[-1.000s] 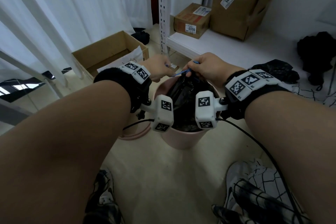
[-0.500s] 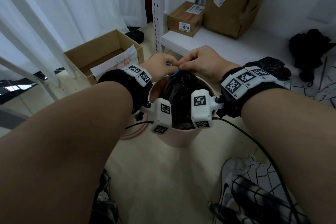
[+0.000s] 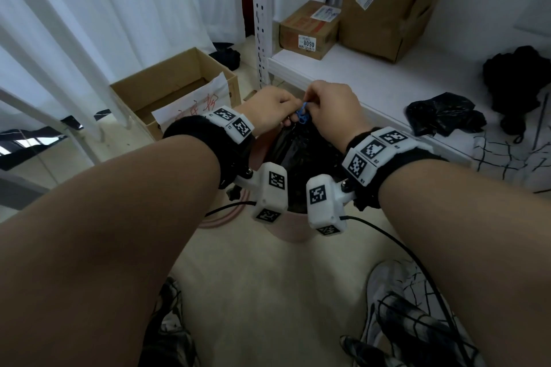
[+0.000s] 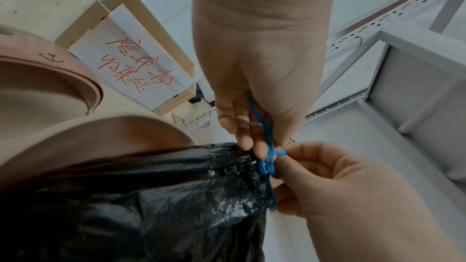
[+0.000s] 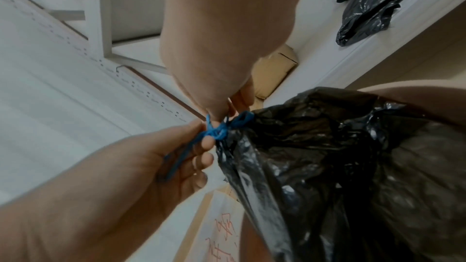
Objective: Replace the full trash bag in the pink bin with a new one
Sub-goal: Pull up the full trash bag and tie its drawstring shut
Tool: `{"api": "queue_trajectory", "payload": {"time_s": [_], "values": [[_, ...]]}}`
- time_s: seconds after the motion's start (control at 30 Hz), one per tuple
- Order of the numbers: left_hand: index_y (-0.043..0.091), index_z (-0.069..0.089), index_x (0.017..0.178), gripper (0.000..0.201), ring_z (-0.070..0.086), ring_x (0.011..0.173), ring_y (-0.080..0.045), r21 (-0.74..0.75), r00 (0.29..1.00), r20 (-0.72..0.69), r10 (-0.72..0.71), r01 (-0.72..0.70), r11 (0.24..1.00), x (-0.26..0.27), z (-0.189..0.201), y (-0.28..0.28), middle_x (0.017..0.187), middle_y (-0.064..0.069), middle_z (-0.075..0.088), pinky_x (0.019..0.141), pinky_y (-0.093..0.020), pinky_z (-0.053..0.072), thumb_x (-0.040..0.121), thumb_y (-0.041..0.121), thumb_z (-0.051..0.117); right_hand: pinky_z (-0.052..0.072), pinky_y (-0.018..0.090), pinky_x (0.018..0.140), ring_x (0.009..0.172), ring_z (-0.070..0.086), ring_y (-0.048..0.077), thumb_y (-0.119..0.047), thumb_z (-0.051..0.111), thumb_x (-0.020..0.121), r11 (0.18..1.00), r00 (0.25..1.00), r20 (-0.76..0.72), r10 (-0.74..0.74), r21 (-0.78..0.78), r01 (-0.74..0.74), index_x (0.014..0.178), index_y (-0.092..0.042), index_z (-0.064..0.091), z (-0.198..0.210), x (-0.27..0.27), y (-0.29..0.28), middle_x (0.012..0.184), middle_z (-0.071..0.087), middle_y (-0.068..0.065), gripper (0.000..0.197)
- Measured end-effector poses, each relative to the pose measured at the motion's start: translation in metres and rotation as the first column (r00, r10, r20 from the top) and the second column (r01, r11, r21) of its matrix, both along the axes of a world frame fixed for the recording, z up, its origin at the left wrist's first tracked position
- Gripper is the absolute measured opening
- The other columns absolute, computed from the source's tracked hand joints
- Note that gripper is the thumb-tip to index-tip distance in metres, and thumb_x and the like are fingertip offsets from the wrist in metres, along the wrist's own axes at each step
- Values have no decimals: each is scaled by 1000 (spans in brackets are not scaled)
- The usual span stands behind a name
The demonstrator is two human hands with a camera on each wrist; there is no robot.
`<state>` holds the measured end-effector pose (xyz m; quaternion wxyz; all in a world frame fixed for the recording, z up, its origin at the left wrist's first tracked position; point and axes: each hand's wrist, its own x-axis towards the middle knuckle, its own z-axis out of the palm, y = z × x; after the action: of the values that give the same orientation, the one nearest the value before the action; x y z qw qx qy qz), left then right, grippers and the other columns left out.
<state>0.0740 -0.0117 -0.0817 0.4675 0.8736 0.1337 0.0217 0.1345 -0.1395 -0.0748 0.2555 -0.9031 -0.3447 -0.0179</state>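
1. While your left hand (image 3: 269, 112) pinches one blue drawstring (image 3: 301, 115) strand, an open cardboard box (image 3: 176, 89) sits further left.
2. Between both hands, the cinched black trash bag (image 4: 161, 196) stands inside the pink bin (image 3: 293, 225) (the wrist views alone show the knot).
3. Your right hand (image 3: 335, 112) pinches the other strand; only the right wrist view shows a spare black bag (image 5: 365, 13) on the shelf (image 3: 372, 83).
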Motion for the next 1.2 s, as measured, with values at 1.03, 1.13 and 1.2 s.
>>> {"api": "queue_trajectory", "payload": {"time_s": [1.03, 1.13, 1.2], "values": [[1, 61, 101, 19, 51, 86, -22, 600, 987, -122, -106, 158, 784, -9, 1, 6, 103, -16, 65, 72, -25, 29, 95, 15, 48, 43, 35, 86, 98, 57, 26, -24, 58, 90, 962, 984, -125, -125, -257, 90, 85, -21, 58, -8, 19, -39, 95, 62, 4, 6], [4, 57, 92, 12, 53, 88, -26, 623, 981, -151, -125, 192, 758, -7, -1, 5, 102, -17, 63, 72, -26, 31, 94, 10, 47, 36, 41, 99, 103, 57, 28, -25, 56, 91, 952, 985, -110, -130, -292, 93, 87, -22, 58, -7, 18, -40, 102, 65, 5, 6], [10, 49, 85, 9, 55, 93, -30, 661, 975, -174, -137, 219, 718, -6, 0, 8, 99, -17, 62, 73, -28, 32, 94, 8, 46, 30, 43, 101, 102, 57, 27, -25, 55, 91, 947, 989, -87, -123, -307, 90, 86, -23, 57, -7, 18, -40, 101, 66, 4, 6]]}}
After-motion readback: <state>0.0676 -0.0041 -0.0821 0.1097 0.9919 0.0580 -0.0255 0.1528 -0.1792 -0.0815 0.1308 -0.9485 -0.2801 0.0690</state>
